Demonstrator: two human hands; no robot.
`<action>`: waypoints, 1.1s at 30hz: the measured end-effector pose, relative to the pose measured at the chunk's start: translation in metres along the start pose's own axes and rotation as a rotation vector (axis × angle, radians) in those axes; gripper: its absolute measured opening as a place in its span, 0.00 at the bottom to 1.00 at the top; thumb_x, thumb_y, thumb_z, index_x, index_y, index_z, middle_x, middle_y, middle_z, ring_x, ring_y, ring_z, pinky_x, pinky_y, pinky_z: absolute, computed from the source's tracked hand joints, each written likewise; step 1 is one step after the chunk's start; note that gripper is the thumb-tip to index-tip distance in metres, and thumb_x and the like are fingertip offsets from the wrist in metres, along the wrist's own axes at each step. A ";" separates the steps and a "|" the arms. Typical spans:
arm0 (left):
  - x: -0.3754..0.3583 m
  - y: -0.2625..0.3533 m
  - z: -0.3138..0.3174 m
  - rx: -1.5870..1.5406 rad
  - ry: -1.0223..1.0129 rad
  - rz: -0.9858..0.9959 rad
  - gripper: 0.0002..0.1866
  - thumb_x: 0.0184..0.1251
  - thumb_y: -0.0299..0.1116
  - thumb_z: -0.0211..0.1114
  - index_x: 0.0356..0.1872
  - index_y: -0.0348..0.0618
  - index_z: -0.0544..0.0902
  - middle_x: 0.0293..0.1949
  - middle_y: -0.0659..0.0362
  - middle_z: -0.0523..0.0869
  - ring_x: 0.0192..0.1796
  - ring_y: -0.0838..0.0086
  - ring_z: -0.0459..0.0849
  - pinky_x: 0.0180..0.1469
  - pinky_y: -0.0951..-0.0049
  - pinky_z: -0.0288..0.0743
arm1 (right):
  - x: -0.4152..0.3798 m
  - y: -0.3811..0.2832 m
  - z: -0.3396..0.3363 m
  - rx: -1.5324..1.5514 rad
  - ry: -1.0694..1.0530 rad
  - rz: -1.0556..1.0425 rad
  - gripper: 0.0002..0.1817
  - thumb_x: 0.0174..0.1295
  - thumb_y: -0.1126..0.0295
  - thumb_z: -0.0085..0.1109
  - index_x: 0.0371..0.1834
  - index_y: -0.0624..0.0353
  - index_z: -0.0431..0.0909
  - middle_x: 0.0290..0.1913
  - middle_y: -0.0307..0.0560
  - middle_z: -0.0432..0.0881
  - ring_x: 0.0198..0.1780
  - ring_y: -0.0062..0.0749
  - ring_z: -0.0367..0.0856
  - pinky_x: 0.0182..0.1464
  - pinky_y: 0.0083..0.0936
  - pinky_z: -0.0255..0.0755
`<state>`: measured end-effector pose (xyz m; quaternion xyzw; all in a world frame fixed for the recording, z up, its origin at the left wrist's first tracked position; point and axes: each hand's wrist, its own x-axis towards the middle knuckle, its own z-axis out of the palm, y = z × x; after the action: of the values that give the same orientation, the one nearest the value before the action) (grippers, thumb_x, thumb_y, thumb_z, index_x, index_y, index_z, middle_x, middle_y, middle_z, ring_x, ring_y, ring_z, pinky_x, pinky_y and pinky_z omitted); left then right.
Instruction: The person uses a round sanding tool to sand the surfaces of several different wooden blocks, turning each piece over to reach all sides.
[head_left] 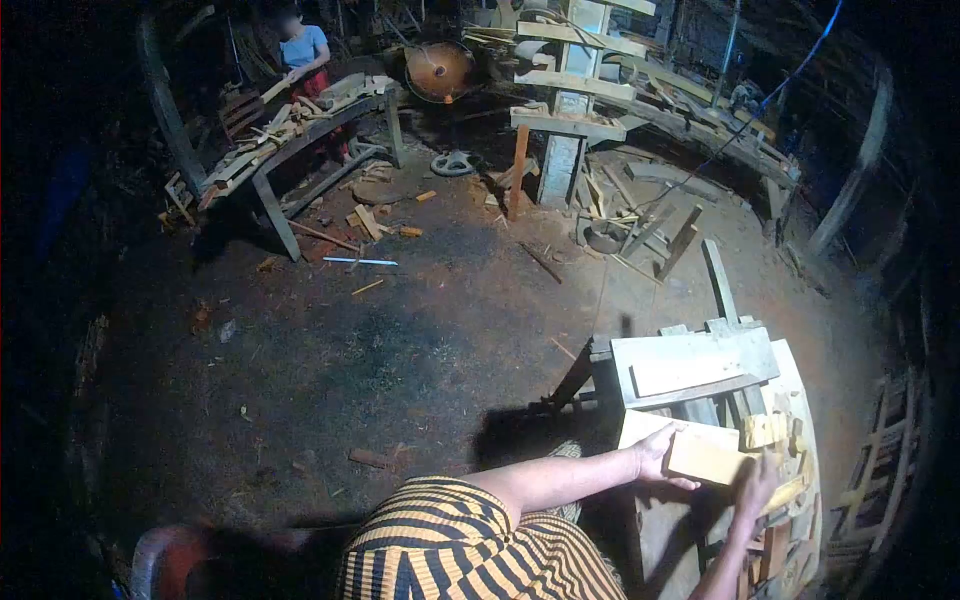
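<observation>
My left hand (659,456) grips the left end of a pale yellow wooden block (706,459), thumb on top and fingers beneath. The block is held over the bench at my right side. At the block's right end is my right hand (757,485), fingers curled closed and slightly blurred; what they hold, if anything, cannot be made out. Behind the block lies a light board (640,428), partly covered. Farther up the bench a wide pale plank (690,362) rests on a wooden frame. A smaller wood piece (765,430) sits beyond my right hand.
The wooden bench (650,530) carries several offcuts along its right side. Another person (303,50) stands behind a cluttered workbench (330,122) at the far left. A post with shelves (562,165) stands at the back. Wood scraps (368,222) and a blue-white strip (360,261) lie on the floor.
</observation>
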<state>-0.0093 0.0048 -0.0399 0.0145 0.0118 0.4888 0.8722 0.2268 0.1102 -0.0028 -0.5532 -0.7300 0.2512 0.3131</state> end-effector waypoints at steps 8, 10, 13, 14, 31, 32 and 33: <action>0.031 0.004 -0.066 -0.229 -0.202 0.027 0.31 0.70 0.60 0.40 0.55 0.44 0.75 0.53 0.52 0.80 0.56 0.60 0.77 0.63 0.55 0.66 | -0.056 -0.084 0.080 -0.226 -0.107 -0.783 0.15 0.64 0.71 0.48 0.51 0.63 0.76 0.51 0.60 0.77 0.57 0.53 0.73 0.62 0.39 0.63; 0.036 -0.013 -0.064 -0.304 -0.145 -0.058 0.38 0.68 0.64 0.35 0.62 0.39 0.68 0.58 0.42 0.73 0.59 0.45 0.72 0.63 0.45 0.64 | -0.035 -0.078 0.057 0.033 -0.063 -0.373 0.12 0.64 0.70 0.47 0.43 0.64 0.77 0.43 0.61 0.78 0.44 0.53 0.75 0.49 0.42 0.68; 0.012 -0.005 -0.023 -0.394 0.208 -0.134 0.46 0.65 0.69 0.29 0.69 0.37 0.54 0.65 0.29 0.57 0.66 0.29 0.53 0.63 0.32 0.56 | 0.004 -0.037 -0.010 -0.288 -0.011 0.076 0.18 0.62 0.65 0.44 0.48 0.62 0.79 0.44 0.62 0.81 0.47 0.52 0.79 0.50 0.38 0.71; 0.003 -0.007 -0.002 -0.382 0.209 -0.088 0.40 0.69 0.60 0.32 0.68 0.33 0.55 0.65 0.30 0.57 0.64 0.26 0.55 0.63 0.31 0.56 | 0.012 -0.013 -0.015 -0.220 0.068 0.248 0.18 0.61 0.65 0.46 0.47 0.62 0.79 0.45 0.60 0.82 0.46 0.50 0.80 0.51 0.37 0.71; 0.004 -0.008 0.003 -0.045 0.114 0.017 0.32 0.67 0.60 0.39 0.65 0.53 0.65 0.65 0.37 0.61 0.61 0.30 0.64 0.58 0.34 0.65 | -0.029 -0.019 -0.001 -0.029 0.316 -0.126 0.11 0.61 0.72 0.49 0.41 0.67 0.76 0.42 0.57 0.80 0.46 0.53 0.77 0.51 0.39 0.69; 0.004 -0.007 0.002 -0.032 0.105 0.022 0.33 0.67 0.60 0.38 0.67 0.52 0.63 0.66 0.37 0.60 0.63 0.29 0.61 0.60 0.34 0.63 | -0.033 -0.027 0.002 -0.061 0.292 -0.178 0.11 0.60 0.73 0.49 0.43 0.66 0.77 0.44 0.57 0.80 0.49 0.51 0.77 0.54 0.37 0.68; 0.003 -0.008 0.001 -0.016 0.093 0.026 0.34 0.68 0.61 0.36 0.68 0.52 0.62 0.67 0.37 0.58 0.64 0.29 0.58 0.62 0.34 0.61 | -0.045 -0.055 0.002 -0.094 0.274 -0.232 0.12 0.60 0.73 0.49 0.44 0.64 0.77 0.46 0.57 0.79 0.52 0.50 0.76 0.56 0.35 0.68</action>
<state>-0.0013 0.0034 -0.0391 -0.0150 0.0480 0.5001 0.8645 0.1978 0.0526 0.0272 -0.5083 -0.7505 0.1011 0.4102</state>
